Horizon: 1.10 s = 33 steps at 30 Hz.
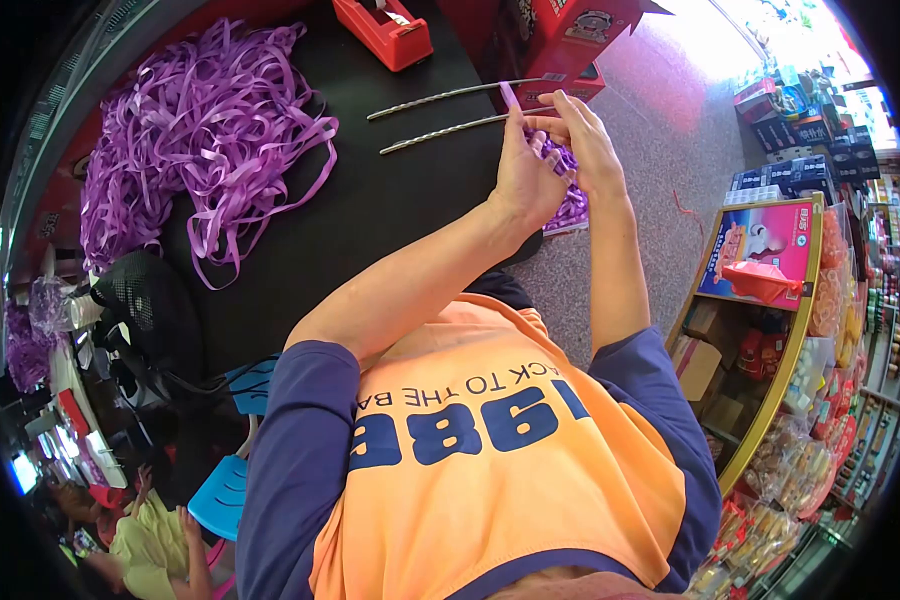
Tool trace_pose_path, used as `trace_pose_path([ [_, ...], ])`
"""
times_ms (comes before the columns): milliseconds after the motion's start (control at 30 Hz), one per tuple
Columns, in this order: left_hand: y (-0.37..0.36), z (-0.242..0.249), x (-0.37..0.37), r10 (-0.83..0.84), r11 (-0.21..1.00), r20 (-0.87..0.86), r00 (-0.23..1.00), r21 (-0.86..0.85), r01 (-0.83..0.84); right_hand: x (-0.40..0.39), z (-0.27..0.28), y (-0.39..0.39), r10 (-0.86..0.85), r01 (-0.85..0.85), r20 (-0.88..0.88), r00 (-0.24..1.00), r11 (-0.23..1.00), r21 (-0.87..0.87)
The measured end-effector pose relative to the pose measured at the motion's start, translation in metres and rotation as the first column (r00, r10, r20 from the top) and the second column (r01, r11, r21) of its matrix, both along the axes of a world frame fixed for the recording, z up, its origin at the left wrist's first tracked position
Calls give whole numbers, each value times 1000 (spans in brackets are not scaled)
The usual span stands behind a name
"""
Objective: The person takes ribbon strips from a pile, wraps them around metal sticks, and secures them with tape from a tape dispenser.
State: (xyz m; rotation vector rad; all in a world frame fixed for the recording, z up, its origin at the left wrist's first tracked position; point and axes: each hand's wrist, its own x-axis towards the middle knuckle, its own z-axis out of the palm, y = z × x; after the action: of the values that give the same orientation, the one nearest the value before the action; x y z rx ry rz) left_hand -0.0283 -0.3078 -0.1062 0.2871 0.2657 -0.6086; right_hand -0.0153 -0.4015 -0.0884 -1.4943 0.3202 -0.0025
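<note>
My left hand (530,178) is closed around purple ribbon, with its thumb pointing up along a short ribbon strip (510,96). Facing it, my right hand (588,145) curves its fingers over the same ribbon; the exact grip is partly hidden. Between and below both palms hangs a bunch of purple ribbon (571,208). Two twisted metal rods (435,98) stick out over the black table (370,205), just beyond my hands. A big tangled heap of purple ribbon (210,130) lies on the table to the left.
A red tape dispenser (395,35) sits at the table's far side, near red boxes (570,45). A black mesh bag (145,305) and blue chair (220,495) are at left. On the right stands a display case (760,330) with packaged goods. Another person (155,545) is at lower left.
</note>
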Motion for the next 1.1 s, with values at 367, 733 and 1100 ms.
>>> trace_pose_path([
  [367,7,-1,-3,-50,998,140,989,-22,54,-20,13,5,-16,5,102,995,994,110],
  [733,4,-8,-4,-58,998,80,995,-4,59,84,56,48,328,-223,296,897,915,-336],
  [1100,-6,-28,1,-64,994,144,988,-80,76,179,50,92,411,-413,-81,908,844,-342],
])
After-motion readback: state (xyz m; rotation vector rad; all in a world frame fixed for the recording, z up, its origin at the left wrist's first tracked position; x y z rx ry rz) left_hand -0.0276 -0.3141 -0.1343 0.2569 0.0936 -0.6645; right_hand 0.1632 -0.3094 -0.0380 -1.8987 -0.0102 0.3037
